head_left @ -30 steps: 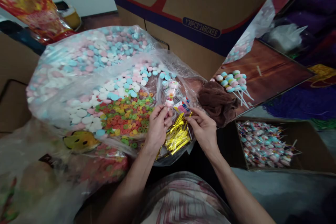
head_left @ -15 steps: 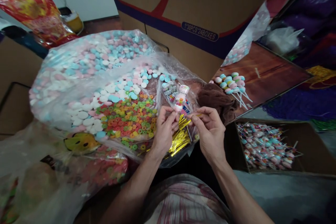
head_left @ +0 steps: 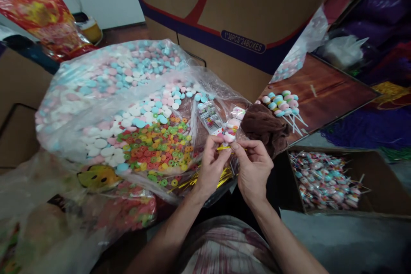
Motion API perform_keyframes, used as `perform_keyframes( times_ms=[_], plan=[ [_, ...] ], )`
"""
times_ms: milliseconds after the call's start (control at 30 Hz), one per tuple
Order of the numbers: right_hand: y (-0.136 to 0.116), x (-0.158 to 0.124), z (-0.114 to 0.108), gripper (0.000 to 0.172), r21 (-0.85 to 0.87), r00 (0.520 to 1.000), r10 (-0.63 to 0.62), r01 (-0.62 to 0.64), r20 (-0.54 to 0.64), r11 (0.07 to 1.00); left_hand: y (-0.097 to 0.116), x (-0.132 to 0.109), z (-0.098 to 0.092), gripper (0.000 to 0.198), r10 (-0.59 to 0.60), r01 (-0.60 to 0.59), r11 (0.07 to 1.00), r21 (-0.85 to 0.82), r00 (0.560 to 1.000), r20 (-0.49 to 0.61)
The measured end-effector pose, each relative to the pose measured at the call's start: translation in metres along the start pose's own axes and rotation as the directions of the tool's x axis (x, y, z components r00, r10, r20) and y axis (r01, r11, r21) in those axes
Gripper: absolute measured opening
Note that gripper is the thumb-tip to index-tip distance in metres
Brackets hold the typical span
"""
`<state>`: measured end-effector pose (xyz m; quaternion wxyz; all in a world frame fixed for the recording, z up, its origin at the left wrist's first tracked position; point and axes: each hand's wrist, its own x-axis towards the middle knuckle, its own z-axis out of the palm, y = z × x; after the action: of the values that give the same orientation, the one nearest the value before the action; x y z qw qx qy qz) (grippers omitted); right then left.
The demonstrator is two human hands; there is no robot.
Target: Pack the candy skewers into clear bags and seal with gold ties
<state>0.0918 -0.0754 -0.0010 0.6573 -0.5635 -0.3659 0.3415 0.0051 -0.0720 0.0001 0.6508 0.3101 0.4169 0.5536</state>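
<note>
A marshmallow lollipop [head_left: 231,128] in a clear wrapper stands upright between my hands, pink and white with coloured rings. My left hand [head_left: 209,166] is closed, pinching the gathered wrapper just below the candy. My right hand [head_left: 255,165] is closed too, its thumb and finger pressed on a gold twist tie [head_left: 224,148] that crosses the wrapper's neck. The fingertips of both hands nearly meet and hide most of the stick. Beneath them lies a bunch of gold twist ties [head_left: 224,176]. Behind the left fingers is a stack of printed clear wrappers [head_left: 210,117].
A big clear bag [head_left: 112,68] of pastel marshmallows spreads at left, beside ring candies [head_left: 157,145]. Unwrapped marshmallow sticks [head_left: 284,103] rest by a brown cloth [head_left: 265,126]. At right, an open carton [head_left: 382,180] holds wrapped lollipops. A large cardboard box [head_left: 199,21] stands behind.
My right hand has moved left with the gold twist tie, bringing it against the wrapper's neck. My left hand and the lollipop have shifted slightly right.
</note>
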Motion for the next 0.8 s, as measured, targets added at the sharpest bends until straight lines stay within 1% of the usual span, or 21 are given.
perform_keyframes(
  times_ms=[200, 300, 400, 500, 700, 800],
  plan=[
    [-0.003, 0.003, 0.0, 0.022, -0.043, 1.0, -0.016, 0.016, -0.001, 0.999, -0.005, 0.0, 0.003, 0.028, 0.027, -0.027, 1.0, 0.005, 0.999, -0.02],
    [-0.006, 0.002, -0.002, 0.018, -0.05, 0.999, -0.005, 0.008, 0.051, 0.999, -0.005, 0.003, 0.005, 0.026, 0.014, -0.016, 0.999, -0.05, 1.0, -0.025],
    [-0.005, 0.003, -0.008, 0.012, -0.034, 0.989, 0.052, -0.048, 0.138, 0.998, -0.002, 0.005, 0.007, 0.027, 0.01, -0.013, 0.994, -0.107, 0.999, -0.032],
    [-0.002, 0.005, -0.016, 0.01, -0.047, 0.973, 0.094, -0.086, 0.209, 0.995, 0.002, 0.006, 0.009, 0.03, -0.001, -0.005, 0.992, -0.125, 0.999, -0.045],
    [-0.003, 0.01, -0.022, 0.015, -0.137, 0.96, 0.11, -0.077, 0.256, 0.988, 0.004, 0.005, 0.012, 0.032, -0.042, 0.038, 0.99, -0.133, 0.999, -0.029],
    [-0.005, 0.011, -0.022, 0.017, -0.14, 0.951, 0.1, -0.061, 0.293, 0.988, 0.006, 0.004, 0.012, 0.033, -0.087, 0.086, 0.985, -0.148, 0.996, -0.004]
  ],
)
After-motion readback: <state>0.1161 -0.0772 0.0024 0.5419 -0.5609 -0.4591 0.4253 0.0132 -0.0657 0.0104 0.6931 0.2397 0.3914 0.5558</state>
